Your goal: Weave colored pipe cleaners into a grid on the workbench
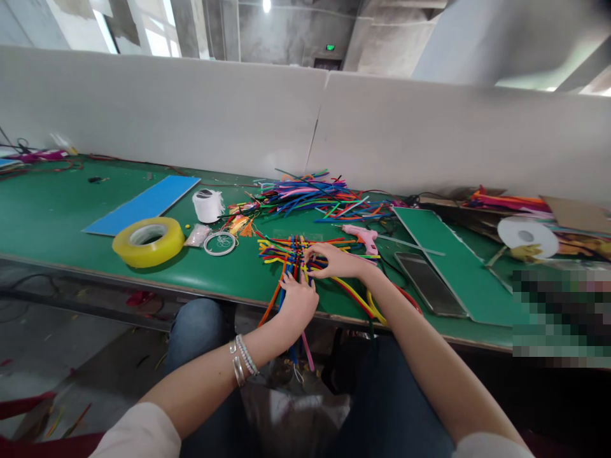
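A flat, cross-woven piece of slender, flexible, multicoloured strands (298, 252) lay near the front edge of a green-surfaced worktable (229, 280), directly before the seated person. Its centre was a compact, dark-looking lattice in which blue, orange and yellow strands, running away from the person, crossed others set sideways. The free ends remained loose on every side: a fan of yellow, green, red and orange tips to the left; longer red, orange and yellow strands curving toward the right; short ends at the far side; and orange, blue and pink lengths trailing toward the person, several hanging over the table edge.

The left hand (300, 298), with a silver-coloured cuff (236, 364) and a pale beaded bracelet (247, 355) at the wrist, lay on the near part of the weave, fingers extended and spread apart. The right hand (329, 261) reached in from the right, its thumb and index finger curved over the lattice with a gap between them; whether a strand was pinched at the tips could not be told.

Beyond the weave lay a tangled heap of loose multicoloured strands (305, 198). A pink plastic glue gun (365, 240) rested just to the right, and a large roll of yellow tape (123, 247) lay well to the left.
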Available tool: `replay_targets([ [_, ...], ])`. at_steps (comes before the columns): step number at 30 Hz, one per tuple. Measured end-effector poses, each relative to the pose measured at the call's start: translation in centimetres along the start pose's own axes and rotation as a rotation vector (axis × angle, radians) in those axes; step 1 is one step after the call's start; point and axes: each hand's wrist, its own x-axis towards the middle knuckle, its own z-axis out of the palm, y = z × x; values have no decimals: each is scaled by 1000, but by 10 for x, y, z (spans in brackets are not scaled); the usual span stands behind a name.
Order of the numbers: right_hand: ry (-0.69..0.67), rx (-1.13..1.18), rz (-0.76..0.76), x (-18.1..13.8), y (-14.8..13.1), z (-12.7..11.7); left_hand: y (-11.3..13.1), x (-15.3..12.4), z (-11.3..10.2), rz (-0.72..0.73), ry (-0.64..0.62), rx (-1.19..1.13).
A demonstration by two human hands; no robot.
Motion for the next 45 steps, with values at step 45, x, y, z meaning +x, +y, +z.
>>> replay_targets([
  [45,-34,-416,236,-16,-5,-11,-60,14,-44,101,182,-108],
])
